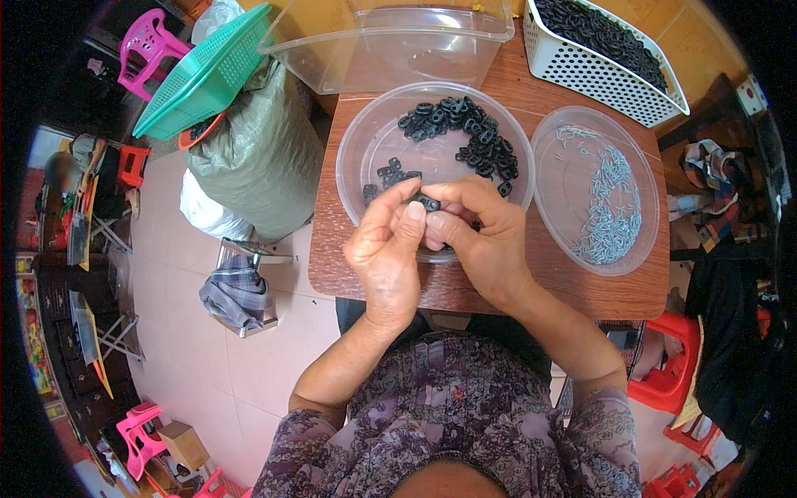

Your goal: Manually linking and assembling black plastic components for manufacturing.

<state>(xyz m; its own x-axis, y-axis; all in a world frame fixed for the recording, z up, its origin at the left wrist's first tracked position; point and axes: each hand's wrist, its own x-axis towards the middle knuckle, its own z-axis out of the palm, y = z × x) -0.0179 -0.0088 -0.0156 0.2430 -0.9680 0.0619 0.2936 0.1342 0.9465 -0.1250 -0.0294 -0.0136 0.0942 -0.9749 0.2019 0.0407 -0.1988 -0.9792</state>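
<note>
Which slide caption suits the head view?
Left hand and right hand pinch a small black part above a clear tub of black pieces, beside a dish of silvery pieces.

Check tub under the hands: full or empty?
Partly filled: the tub holds clusters of black pieces, with bare bottom showing between them.

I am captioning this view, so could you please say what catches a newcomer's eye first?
Probably the left hand and right hand, meeting over the near side of the clear round tub with a small black part between them. Next may come the teal basket above the sack at upper left, and the silvery pieces in the clear tray on the right.
</note>
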